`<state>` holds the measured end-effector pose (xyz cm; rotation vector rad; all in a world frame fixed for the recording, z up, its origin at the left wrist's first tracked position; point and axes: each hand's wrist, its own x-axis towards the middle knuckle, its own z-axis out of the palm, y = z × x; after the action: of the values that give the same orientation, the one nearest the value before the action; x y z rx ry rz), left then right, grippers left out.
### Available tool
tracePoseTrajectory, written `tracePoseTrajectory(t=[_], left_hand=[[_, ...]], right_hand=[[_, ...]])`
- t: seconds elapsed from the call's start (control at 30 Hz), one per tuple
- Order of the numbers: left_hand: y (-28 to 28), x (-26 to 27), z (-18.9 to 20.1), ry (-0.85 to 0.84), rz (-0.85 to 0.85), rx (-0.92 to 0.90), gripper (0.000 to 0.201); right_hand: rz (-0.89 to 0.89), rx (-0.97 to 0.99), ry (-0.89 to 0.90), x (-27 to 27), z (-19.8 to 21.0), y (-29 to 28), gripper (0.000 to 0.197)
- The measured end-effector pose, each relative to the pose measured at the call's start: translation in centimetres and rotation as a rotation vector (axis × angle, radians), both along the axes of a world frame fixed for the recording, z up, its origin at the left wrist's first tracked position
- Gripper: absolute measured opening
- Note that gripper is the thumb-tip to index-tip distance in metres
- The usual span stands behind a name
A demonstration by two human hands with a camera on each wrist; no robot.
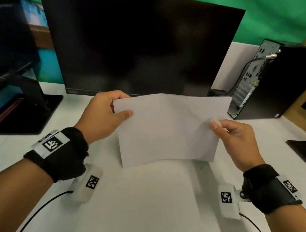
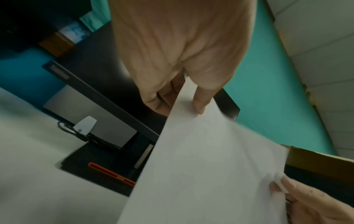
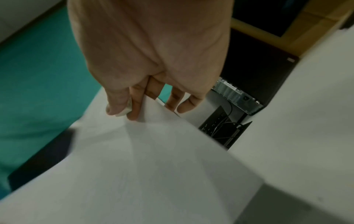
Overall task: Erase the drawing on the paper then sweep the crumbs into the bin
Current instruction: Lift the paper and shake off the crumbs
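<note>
Both hands hold the paper (image 1: 167, 128) lifted off the desk (image 1: 149, 199), in front of the monitor (image 1: 137, 39). The left hand (image 1: 103, 115) pinches one edge; the right hand (image 1: 235, 140) pinches the other edge plus an eraser (image 1: 215, 121). Judged: keep the sheet level and gently cupped so crumbs stay put; no bin is in view.

An office or computer workstation is shown. A white desk (image 1: 140, 198) is occupied by a large dark monitor (image 1: 136, 45), with a second screen's stand (image 1: 28, 103) seen at the left and a desktop computer tower (image 1: 275, 81) with its cabled rear panel at the right. A green backdrop (image 1: 270, 18) is hung behind the desk.
</note>
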<state>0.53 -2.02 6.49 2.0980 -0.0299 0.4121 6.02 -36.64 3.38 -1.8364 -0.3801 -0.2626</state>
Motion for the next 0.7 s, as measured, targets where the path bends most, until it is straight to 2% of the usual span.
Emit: tracePoseTrajectory(t=[0.2, 0.37, 0.53, 0.7], left_hand=[[-1.8, 0.2, 0.4, -0.034, -0.005, -0.083, 0.026], [-2.8, 0.7, 0.6, -0.09, 0.047, -0.07, 0.026], [-3.1, 0.8, 1.2, -0.097, 0.011, -0.128, 0.027], [-3.0, 0.7, 1.6, -0.138, 0.026, -0.084, 0.028]], right_hand=[[-0.031, -0.002, -0.023, 0.1, 0.7, -1.8, 0.027], [-0.07, -0.007, -0.052, -0.1, 1.0, -2.8, 0.019], [-0.071, 0.004, -0.062, -0.5, 1.4, -3.2, 0.022], [-0.095, 0.061, -0.08, -0.6, 1.7, -3.1, 0.023]])
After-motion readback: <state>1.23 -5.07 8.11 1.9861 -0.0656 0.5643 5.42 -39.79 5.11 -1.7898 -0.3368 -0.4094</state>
